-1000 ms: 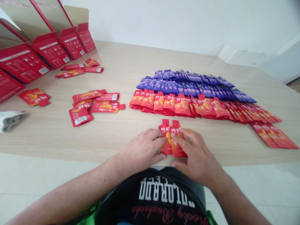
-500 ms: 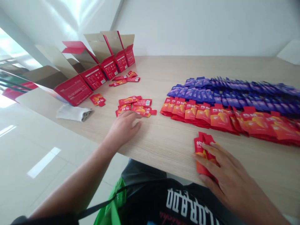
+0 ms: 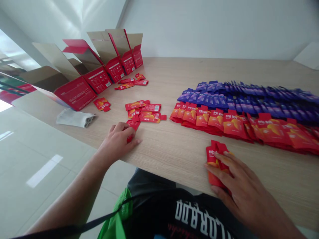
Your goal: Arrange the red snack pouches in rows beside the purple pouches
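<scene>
My left hand [image 3: 121, 141] is closed at the table's near edge, its curled fingers on a red sachet [image 3: 134, 124] that shows partly past the knuckles. Just beyond it lies a loose heap of red sachets [image 3: 151, 117] with orange fruit pictures, some turned barcode up. My right hand [image 3: 239, 179] rests with spread fingers on a small pile of red sachets [image 3: 211, 152], thumb by their near left side. The hand covers the right part of that pile. Behind it runs a row of overlapping red sachets [image 3: 231, 124].
Purple sachets [image 3: 214, 101] lie in rows behind the red row. Open red cartons [image 3: 77, 93] line the left side, flaps up. Near them are a few loose red sachets [image 3: 101, 104], another small group [image 3: 127, 85] and a folded whitish cloth [image 3: 74, 118].
My left hand has drawn back from the heap toward the near edge and left, pulling a red sachet along. The right hand has stayed on its pile.
</scene>
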Action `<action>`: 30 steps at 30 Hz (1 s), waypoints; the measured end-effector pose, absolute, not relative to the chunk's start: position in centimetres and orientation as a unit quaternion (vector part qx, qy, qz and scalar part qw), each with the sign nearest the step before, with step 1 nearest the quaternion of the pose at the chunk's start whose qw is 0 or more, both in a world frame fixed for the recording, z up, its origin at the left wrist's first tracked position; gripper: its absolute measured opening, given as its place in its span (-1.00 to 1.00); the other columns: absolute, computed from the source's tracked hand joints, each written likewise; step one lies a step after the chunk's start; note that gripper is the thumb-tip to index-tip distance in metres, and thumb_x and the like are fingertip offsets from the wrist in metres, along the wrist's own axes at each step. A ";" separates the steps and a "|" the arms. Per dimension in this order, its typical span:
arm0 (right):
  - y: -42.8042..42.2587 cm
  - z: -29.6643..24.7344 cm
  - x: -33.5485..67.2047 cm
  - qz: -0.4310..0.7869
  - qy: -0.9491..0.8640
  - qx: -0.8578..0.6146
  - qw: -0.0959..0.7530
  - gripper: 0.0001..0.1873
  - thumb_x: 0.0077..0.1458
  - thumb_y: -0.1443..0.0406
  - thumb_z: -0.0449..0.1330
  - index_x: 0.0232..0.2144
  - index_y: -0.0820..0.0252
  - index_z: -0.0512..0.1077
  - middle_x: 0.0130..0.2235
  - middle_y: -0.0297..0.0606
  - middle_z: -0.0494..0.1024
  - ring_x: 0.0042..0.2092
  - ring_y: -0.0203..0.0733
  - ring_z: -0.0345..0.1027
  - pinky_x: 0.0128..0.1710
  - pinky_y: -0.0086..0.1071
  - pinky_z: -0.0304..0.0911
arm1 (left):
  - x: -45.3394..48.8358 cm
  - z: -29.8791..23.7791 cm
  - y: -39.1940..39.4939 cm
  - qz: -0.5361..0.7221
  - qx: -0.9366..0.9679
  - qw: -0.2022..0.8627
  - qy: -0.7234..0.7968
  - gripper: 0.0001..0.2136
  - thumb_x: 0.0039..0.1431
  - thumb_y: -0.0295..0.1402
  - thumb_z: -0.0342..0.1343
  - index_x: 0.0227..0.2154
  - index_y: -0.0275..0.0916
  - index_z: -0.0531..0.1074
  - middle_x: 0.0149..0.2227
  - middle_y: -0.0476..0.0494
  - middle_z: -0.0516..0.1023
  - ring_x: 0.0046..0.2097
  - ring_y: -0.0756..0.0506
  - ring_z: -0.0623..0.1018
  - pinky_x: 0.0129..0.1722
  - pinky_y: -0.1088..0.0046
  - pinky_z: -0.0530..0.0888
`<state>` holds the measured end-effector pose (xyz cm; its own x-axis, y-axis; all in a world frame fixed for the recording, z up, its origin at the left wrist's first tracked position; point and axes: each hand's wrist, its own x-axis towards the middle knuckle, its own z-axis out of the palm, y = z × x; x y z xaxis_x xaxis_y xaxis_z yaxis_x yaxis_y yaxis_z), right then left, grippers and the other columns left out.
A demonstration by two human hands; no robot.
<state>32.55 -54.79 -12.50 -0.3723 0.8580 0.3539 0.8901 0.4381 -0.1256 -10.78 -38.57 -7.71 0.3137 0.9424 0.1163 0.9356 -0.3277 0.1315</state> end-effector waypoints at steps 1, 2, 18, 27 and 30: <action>-54.8 -12.5 32.5 -0.043 -0.828 -0.528 0.186 -0.50 0.37 0.04 0.18 0.28 -0.05 0.49 0.41 -0.05 0.34 0.43 0.35 0.17 0.30 0.35 0.30 | -10.7 -7.5 -39.3 0.086 0.818 0.034 0.568 -0.75 0.32 -0.04 0.16 -0.28 -0.11 0.50 0.06 -0.24 0.44 0.14 -0.33 0.46 0.23 0.02 0.44; -54.9 -12.4 32.5 -0.043 -0.828 -0.527 0.185 -0.50 0.37 0.04 0.17 0.27 -0.04 0.49 0.40 -0.04 0.34 0.43 0.35 0.17 0.30 0.35 0.29 | -10.6 -7.2 -40.2 0.089 0.823 0.048 0.560 -0.80 0.33 -0.12 0.14 -0.30 -0.12 0.47 0.05 -0.23 0.43 0.11 -0.30 0.48 0.18 0.08 0.48; -55.1 -10.8 31.5 -0.031 -0.818 -0.551 0.162 -0.53 0.33 0.19 0.23 0.25 0.05 0.51 0.39 0.01 0.34 0.45 0.29 0.10 0.37 0.25 0.21 | -4.4 -5.2 -42.7 0.123 0.827 0.164 0.524 -0.69 0.38 -0.31 0.00 0.03 -0.09 0.59 0.05 -0.13 0.60 0.04 -0.21 0.64 0.08 0.26 0.57; -54.6 -10.0 30.1 -0.001 -0.784 -0.597 0.171 -0.50 0.34 0.16 0.26 0.28 0.01 0.50 0.36 0.00 0.36 0.44 0.27 0.11 0.41 0.25 0.16 | 9.0 -7.3 -43.6 0.117 0.857 0.168 0.472 -0.71 0.33 -0.57 0.02 0.00 -0.29 0.54 -0.01 -0.25 0.54 0.01 -0.18 0.63 0.07 0.24 0.61; -54.6 -9.7 30.0 0.005 -0.780 -0.601 0.175 -0.52 0.36 0.11 0.25 0.27 0.02 0.51 0.35 0.01 0.37 0.44 0.29 0.10 0.41 0.26 0.16 | 10.5 -7.8 -44.0 0.104 0.873 0.117 0.462 -0.71 0.36 -0.57 0.01 0.06 -0.24 0.45 0.02 -0.23 0.50 -0.13 -0.16 0.65 -0.17 0.28 0.65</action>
